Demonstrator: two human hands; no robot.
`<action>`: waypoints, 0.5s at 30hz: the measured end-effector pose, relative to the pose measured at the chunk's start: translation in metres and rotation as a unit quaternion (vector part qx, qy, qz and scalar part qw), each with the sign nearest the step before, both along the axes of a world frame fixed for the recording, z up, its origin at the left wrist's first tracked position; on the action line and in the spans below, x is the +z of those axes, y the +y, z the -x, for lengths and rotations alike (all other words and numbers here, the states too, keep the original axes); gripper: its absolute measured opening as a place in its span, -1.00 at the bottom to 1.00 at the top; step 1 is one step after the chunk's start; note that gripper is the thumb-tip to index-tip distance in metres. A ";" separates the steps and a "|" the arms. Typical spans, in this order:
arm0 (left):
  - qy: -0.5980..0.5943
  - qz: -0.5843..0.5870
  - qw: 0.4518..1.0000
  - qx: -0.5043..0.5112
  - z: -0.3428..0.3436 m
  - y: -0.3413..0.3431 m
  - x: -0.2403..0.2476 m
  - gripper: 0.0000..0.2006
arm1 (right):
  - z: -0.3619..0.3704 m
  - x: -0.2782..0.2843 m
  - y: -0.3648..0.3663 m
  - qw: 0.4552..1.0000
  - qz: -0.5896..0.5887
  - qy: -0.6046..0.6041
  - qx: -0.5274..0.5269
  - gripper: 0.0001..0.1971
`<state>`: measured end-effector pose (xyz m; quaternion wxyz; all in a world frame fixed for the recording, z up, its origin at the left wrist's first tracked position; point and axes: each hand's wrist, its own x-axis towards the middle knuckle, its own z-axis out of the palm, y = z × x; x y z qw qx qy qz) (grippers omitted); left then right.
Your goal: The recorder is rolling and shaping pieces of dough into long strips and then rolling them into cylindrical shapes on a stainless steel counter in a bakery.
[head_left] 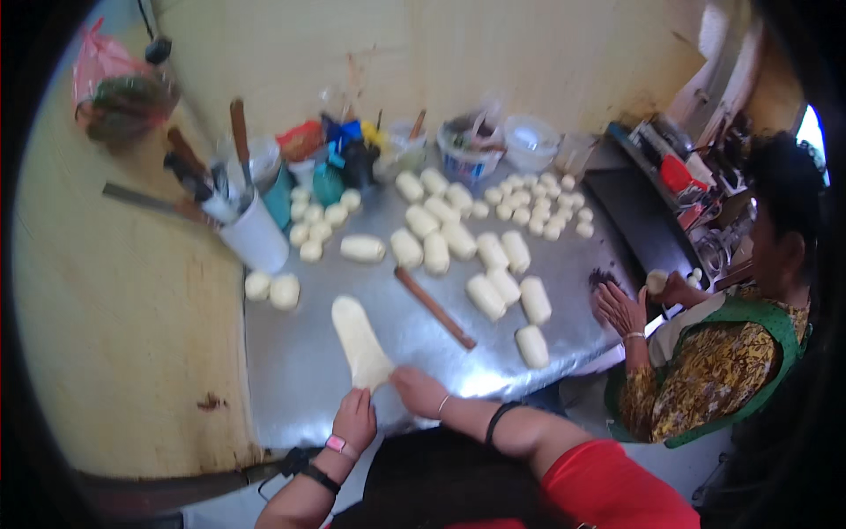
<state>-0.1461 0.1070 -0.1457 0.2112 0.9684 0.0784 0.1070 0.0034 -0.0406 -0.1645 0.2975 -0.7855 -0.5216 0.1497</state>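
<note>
A flattened, elongated piece of dough lies on the metal table, its rounded far end toward the back and its near end widening toward me. My left hand closes on the near left corner of this dough. At the near right corner, the fingers of my right hand are closed on it too. To the right of the dough lies a wooden rolling pin, touched by neither hand. Several rolled dough cylinders sit beyond and right of the pin. A single dough roll rests behind the stretched piece.
Round dough balls lie at the left, with small ones at the back. A white container holds knives and tools. Tubs line the wall. On the right, a co-worker works at the steel table near a black tray.
</note>
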 end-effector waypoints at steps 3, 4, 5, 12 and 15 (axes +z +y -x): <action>-0.005 0.012 1.000 -0.018 0.022 -0.019 0.009 -0.63 | 0.015 0.009 -0.024 0.992 -0.050 -0.116 0.022 -0.71; 0.015 0.028 0.999 -0.014 0.027 -0.026 0.017 -0.65 | 0.022 0.016 -0.031 0.994 -0.066 -0.089 0.009 -0.73; 0.033 0.042 0.998 -0.014 0.030 -0.032 0.025 -0.68 | 0.030 0.031 -0.036 0.994 -0.083 -0.065 -0.007 -0.75; -0.091 0.063 0.992 0.063 -0.008 -0.026 0.038 -0.76 | 0.036 0.065 -0.001 0.992 0.079 -0.094 0.002 -0.75; -0.058 0.069 0.994 0.055 -0.020 -0.038 0.027 -0.75 | 0.036 0.025 0.013 0.999 0.032 -0.029 -0.021 -0.74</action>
